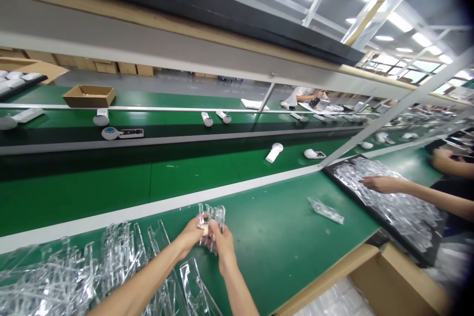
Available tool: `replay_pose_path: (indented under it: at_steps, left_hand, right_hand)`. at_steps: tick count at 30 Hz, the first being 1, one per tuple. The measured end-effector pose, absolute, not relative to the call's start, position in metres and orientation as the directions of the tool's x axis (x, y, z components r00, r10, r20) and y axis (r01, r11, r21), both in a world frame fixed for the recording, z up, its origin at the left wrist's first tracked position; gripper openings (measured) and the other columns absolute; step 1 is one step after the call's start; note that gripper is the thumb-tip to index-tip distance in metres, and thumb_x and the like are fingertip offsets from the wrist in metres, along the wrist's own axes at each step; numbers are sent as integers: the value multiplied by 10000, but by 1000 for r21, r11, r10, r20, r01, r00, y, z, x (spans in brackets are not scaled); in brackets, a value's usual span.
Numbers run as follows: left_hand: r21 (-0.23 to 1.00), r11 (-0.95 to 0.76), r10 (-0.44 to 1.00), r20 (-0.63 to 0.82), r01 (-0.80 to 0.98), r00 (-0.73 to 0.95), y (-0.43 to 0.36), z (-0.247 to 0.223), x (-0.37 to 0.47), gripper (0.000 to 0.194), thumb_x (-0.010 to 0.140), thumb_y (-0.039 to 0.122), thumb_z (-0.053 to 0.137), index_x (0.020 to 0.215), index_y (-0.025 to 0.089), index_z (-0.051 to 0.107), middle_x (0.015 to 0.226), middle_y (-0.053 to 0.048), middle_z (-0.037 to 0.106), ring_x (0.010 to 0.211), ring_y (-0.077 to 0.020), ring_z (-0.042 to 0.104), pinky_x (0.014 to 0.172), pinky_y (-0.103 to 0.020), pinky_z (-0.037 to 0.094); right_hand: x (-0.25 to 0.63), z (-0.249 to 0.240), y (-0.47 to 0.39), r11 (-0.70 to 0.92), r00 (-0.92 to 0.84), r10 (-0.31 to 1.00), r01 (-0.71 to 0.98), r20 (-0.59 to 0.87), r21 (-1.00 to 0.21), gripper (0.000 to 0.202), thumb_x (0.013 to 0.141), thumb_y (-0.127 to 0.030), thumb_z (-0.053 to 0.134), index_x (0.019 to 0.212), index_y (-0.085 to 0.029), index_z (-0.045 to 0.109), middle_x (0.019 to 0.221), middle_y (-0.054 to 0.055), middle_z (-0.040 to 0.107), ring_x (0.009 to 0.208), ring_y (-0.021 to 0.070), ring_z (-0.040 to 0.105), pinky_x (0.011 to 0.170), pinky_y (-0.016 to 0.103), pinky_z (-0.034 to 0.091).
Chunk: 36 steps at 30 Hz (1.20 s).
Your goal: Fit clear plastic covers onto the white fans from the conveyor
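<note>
Two bare hands grip one bunch of clear plastic brackets point(219, 215) above the green workbench point(270, 252).

Nearest, at left, a tangled pile of clear plastic brackets point(40, 276) lies under the left forearm point(148, 271), which might drag some along if it swept sideways; a loose bracket point(192, 276) lies to its right. Just beyond, the left hand point(189, 236) has its fingers closed on the bunch's left side, the right hand point(224, 244) on its right; an uneven squeeze could let such thin, slick-looking pieces slide out, and their notched ends may snag one another. Farther right, a clear plastic piece point(326, 211) lies well apart, then a co-worker's hand point(385, 184) over a black tray point(344, 185) of clear pieces. Past the white rail point(159, 206), white handheld devices point(274, 153) rest on the green belt point(185, 173).
</note>
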<state>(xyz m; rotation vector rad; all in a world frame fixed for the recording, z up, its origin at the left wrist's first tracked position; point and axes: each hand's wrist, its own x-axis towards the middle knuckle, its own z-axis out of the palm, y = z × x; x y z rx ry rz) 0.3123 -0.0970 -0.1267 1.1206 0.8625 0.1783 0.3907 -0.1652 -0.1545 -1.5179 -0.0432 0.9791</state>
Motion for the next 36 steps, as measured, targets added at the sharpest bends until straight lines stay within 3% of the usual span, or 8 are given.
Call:
replay_pose_path:
  at_steps: [6,9,13,19,23,28,31,36]
  left_hand:
    - [858,466,525,-465,216,713,-97,-124,313,573,581,120,659,1140,166,543,891,-40,633,815,-183,591,769,-292,461]
    - [850,473,493,-474,233,729,-95,-120,313,554,561,84,658,1098,173,553,794,-9,608,721,-160,578,700,-295,468]
    - [799,542,397,-516,259,759,-92,-118,309,661,563,155,724,1176,172,475,727,6,574,620,-143,578,593,-299,473]
    - [727,662,397,-546,182,738,-88,-113,302,962,596,283,767,1392,228,230,920,-48,620,841,-167,614,790,-342,472]
    - [718,684,428,-538,129,726,-90,-103,306,773,649,328,738,1329,212,389,1105,-104,623,991,-187,595,857,-325,450]
    - [725,684,564,-595,79,574,-84,-109,312,367,770,283,569,1093,108,565,873,-100,658,758,-167,637,704,-309,511]
    - [716,692,607,-644,88,465,-77,-121,311,288,757,211,556,1022,103,584,792,-69,642,688,-151,627,650,-298,519]
    - [701,706,583,-655,99,481,-69,-131,320,213,689,87,556,887,91,634,659,-50,634,616,-154,603,637,-314,515]
  right_hand:
    - [402,-155,-156,-331,605,597,-412,-526,-849,417,520,-383,774,809,-119,630,681,47,689,658,199,656,577,263,502]
    - [405,-150,-154,-348,575,644,-368,-505,-862,427,532,-383,762,844,-120,637,686,38,687,648,192,652,584,264,501]
    - [410,-143,-155,-371,553,683,-300,-477,-879,444,564,-425,731,866,-115,631,668,33,672,606,183,633,565,274,497]
    - [424,-137,-152,-451,655,649,-77,-386,-889,373,606,-392,684,880,-144,632,739,38,676,727,215,632,652,293,476]
    - [429,-136,-145,-521,718,630,105,-298,-847,414,594,-307,686,988,-190,632,852,48,685,874,261,619,779,334,435]
    - [435,-135,-137,-555,738,635,228,-230,-800,523,639,-375,674,1111,-170,581,1020,86,664,976,265,602,828,314,432]
    - [439,-134,-137,-584,736,638,268,-228,-766,498,709,-412,617,1119,-134,565,963,92,678,911,248,630,792,302,457]
    - [430,-128,-133,-598,713,687,450,-136,-663,591,739,-363,610,1255,-113,469,1153,145,587,1063,268,559,873,316,418]
